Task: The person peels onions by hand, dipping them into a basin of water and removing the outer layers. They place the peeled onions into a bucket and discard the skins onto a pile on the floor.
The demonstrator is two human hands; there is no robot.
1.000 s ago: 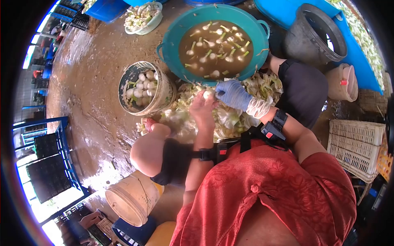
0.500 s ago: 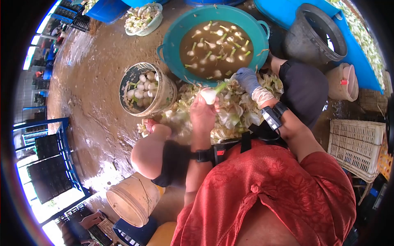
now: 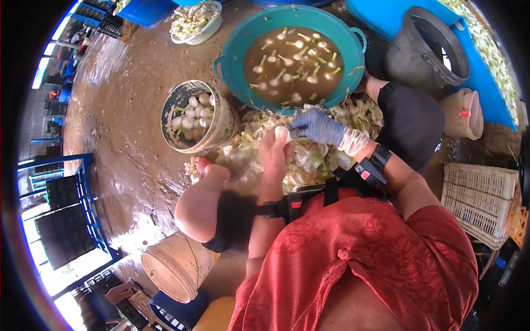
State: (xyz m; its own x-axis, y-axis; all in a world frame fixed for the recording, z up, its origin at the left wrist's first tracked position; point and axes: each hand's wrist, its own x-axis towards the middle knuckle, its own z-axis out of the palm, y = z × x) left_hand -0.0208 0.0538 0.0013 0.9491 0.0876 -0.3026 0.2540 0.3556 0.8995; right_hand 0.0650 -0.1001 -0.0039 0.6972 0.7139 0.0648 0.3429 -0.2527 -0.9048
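The left hand point(image 3: 274, 150) is bare and reaches forward from a bent elbow, forearm running straight up the middle of the view, a black strap around it near the elbow. Its fingers curl shut around a white bulb point(image 3: 281, 134), which sits at the fingertips, just above the heap of peelings point(image 3: 309, 157). The right hand point(image 3: 316, 126) wears a blue glove with a pale cuff and comes in from the right, forearm angled down toward the body, a black band with a red tab on the wrist. Its gloved fingers close on the same bulb from the right side, so both hands meet on it; whether they pinch skin or hold a tool cannot be told. The bulb is held over the near edge of the peelings, just below the rim of the teal basin point(image 3: 232, 60), which holds brown water with more bulbs floating in it. Left of the hands stands a bucket point(image 3: 221, 129) filled with peeled white bulbs, touching the heap's left edge. A black tub point(image 3: 425, 49) stands to the right of the basin. The person's knees flank the heap, the left one bare, the right covered in black cloth. A pale pail point(image 3: 176, 265) lies tilted on the wet floor near the lower left.
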